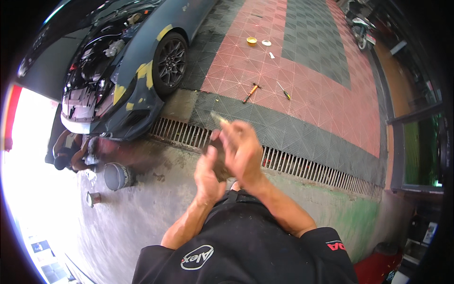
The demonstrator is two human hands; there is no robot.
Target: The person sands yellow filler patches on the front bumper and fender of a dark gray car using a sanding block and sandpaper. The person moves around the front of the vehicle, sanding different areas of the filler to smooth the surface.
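In front of my body, both hands are close together and smeared by motion. My left hand (pixel 207 176) grips a dark brown, flat-looking piece (pixel 220 166), its thumb pointing up along it. My right hand (pixel 245 154) is closed just beside this piece, partly covering it. From the right hand's fingers sticks out a small, thin tool with a pale tip and some yellow (pixel 219 118); blur hides its exact kind. Ahead on the tiles lie a hammer (pixel 252 93) with an orange-brown handle and a screwdriver (pixel 284 91).
A dark car (pixel 142 52) with yellow filler patches stands at the left, its engine bay uncovered. Near its front crouches another person (pixel 71 158) beside a grey bucket (pixel 117 176) and a small can (pixel 93 199). A metal drain grate (pixel 302 166) crosses the floor. Farther off sits a yellow tub (pixel 251 41).
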